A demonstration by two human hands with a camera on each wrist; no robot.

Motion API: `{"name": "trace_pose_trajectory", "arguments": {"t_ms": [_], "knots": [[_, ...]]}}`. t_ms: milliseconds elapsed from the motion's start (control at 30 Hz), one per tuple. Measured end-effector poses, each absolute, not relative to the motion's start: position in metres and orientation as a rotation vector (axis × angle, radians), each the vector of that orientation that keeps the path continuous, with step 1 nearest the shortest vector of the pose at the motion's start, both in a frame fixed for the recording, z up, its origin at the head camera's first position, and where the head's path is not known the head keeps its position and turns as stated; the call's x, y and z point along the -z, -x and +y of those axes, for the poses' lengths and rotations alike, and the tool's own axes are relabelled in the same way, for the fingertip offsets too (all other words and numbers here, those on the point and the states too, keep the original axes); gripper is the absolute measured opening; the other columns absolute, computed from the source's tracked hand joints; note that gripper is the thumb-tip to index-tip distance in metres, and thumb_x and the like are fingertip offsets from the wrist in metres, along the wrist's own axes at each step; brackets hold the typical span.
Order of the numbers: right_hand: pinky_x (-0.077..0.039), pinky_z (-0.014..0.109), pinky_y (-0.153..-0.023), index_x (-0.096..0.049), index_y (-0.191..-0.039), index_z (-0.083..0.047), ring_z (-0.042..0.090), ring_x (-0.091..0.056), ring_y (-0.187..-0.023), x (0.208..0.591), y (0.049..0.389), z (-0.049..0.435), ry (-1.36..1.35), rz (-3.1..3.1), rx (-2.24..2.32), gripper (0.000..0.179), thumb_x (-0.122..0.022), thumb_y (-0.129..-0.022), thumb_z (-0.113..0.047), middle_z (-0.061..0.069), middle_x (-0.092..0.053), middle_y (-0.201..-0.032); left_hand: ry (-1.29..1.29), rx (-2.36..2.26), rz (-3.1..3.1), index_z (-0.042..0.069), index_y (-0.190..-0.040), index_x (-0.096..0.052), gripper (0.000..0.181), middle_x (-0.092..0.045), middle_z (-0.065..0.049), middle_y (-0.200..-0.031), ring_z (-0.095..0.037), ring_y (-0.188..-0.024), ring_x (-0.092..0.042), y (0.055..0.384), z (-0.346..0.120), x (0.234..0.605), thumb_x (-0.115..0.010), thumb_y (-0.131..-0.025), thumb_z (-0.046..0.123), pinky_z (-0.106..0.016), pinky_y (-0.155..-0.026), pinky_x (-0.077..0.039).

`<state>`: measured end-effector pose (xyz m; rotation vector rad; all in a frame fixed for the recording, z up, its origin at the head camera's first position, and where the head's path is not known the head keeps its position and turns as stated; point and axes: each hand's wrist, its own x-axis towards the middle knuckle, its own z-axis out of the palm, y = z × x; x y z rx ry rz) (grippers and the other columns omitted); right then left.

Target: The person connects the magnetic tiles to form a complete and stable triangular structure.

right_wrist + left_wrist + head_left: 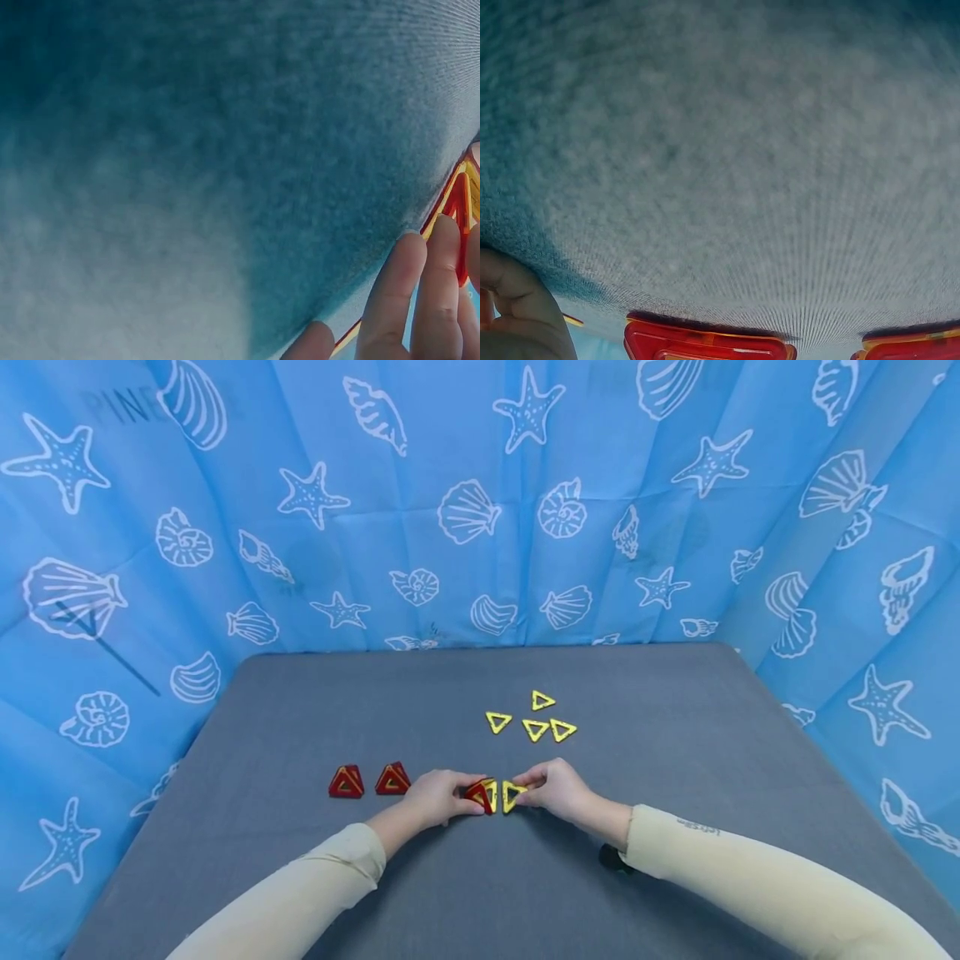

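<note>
Pale sleeves [300, 885] reach in from the lower left and lower right of the frame, the right one with small lettering. At lower centre, the left hand [433, 799] grips a red-and-yellow triangular piece [480, 793] between thumb and fingers. Just right of it, the right hand [561, 792] pinches a yellow triangle [506, 797], a narrow gap between the two pieces. Left of the left hand stand two red pyramids, the nearer one [393, 779] just beside the hand and the other [347, 782] farther left; red pieces also show along the bottom edge of the left wrist view. Above the hands, right of centre, four loose yellow triangles [497, 717] lie near each other. Something small and dark [613, 858] shows beneath the right cuff. Grey cloth [360, 710] covers the table, and behind it a blue curtain [480, 443] printed with white shells and starfish fills the upper frame.
</note>
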<state>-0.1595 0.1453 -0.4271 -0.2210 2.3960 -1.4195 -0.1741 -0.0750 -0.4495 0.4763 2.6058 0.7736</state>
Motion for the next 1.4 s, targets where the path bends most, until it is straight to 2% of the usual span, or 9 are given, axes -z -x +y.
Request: {"name": "trace_pose_trajectory", "arguments": {"t_ms": [233, 500, 700, 867, 1167, 1400], "knots": [[-0.053, 0.033, -0.065, -0.07, -0.105, 0.011, 0.012, -0.063, -0.072, 0.427, 0.16, 0.141, 0.23, 2.401, 1.412, 0.023, -0.072, -0.084, 0.004, 0.017, -0.071, -0.094, -0.481, -0.789, 2.6, 0.026, -0.137, -0.058, 0.055, -0.052, 0.001, -0.079, -0.012, -0.053, -0.051, 0.174, -0.076, 0.45, -0.074, -0.086, 0.038, -0.026, -0.05, -0.044], [-0.053, 0.034, -0.066, -0.069, -0.106, 0.011, 0.018, -0.065, -0.074, 0.427, 0.16, 0.139, 0.235, 2.402, 1.406, 0.022, -0.071, -0.085, 0.003, 0.016, -0.071, -0.096, -0.473, -0.801, 2.598, 0.025, -0.136, -0.059, 0.054, -0.053, 0.001, -0.083, -0.012, -0.055, -0.051, 0.174, -0.076, 0.449, -0.074, -0.086, 0.038, -0.026, -0.051, -0.044], [-0.053, 0.033, -0.066, -0.07, -0.107, 0.01, 0.013, -0.062, -0.072, 0.427, 0.162, 0.138, 0.208, 2.399, 1.387, 0.022, -0.071, -0.086, 0.002, 0.01, -0.071, -0.087, -0.462, -0.8, 2.601, 0.025, -0.136, -0.06, 0.054, -0.054, 0.001, -0.087, -0.012, -0.055, -0.051, 0.174, -0.075, 0.449, -0.074, -0.086, 0.037, -0.026, -0.051, -0.044], [-0.051, 0.032, -0.066, -0.068, -0.109, 0.01, 0.011, -0.059, -0.071, 0.428, 0.162, 0.139, 0.24, 2.38, 1.395, 0.024, -0.069, -0.087, 0.001, 0.005, -0.067, -0.084, -0.457, -0.803, 2.597, 0.025, -0.136, -0.059, 0.054, -0.054, 0.002, -0.084, -0.012, -0.054, -0.051, 0.174, -0.076, 0.449, -0.074, -0.086, 0.037, -0.026, -0.05, -0.044], [-0.05, 0.03, -0.067, -0.067, -0.11, 0.01, 0.014, -0.059, -0.081, 0.429, 0.163, 0.138, 0.344, 2.384, 1.404, 0.025, -0.069, -0.089, -0.002, 0.009, -0.067, -0.093, -0.469, -0.793, 2.62, 0.025, -0.135, -0.06, 0.053, -0.053, 0.002, -0.075, -0.011, -0.052, -0.05, 0.174, -0.075, 0.45, -0.074, -0.086, 0.038, -0.026, -0.049, -0.043], [-0.049, 0.028, -0.064, -0.066, -0.111, 0.009, 0.014, -0.057, -0.078, 0.431, 0.165, 0.133, 0.387, 2.387, 1.397, 0.026, -0.069, -0.089, -0.003, 0.006, -0.065, -0.089, -0.467, -0.787, 2.618, 0.024, -0.135, -0.06, 0.053, -0.052, 0.002, -0.074, -0.012, -0.052, -0.051, 0.174, -0.076, 0.449, -0.073, -0.086, 0.039, -0.026, -0.049, -0.042]]}}
